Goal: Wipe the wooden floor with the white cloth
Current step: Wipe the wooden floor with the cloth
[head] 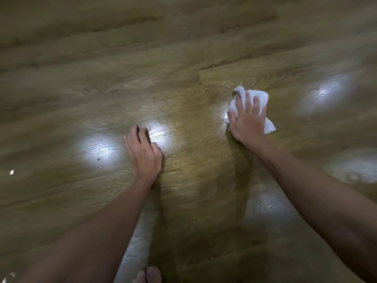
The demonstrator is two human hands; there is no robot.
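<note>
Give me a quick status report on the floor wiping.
Right hand pressing crumpled white cloth onto glossy wooden floor. Left hand empty, braced on boards. Nothing in the way.

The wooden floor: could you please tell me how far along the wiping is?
Done: hard to judge; the floor shines in patches, but the blurred picture shows no clear wiped edge. In hand: the right hand presses the white cloth flat on the boards, while the left hand rests bare on the floor as a prop. Left: small pale specks lie at the far left, away from the cloth.
</note>
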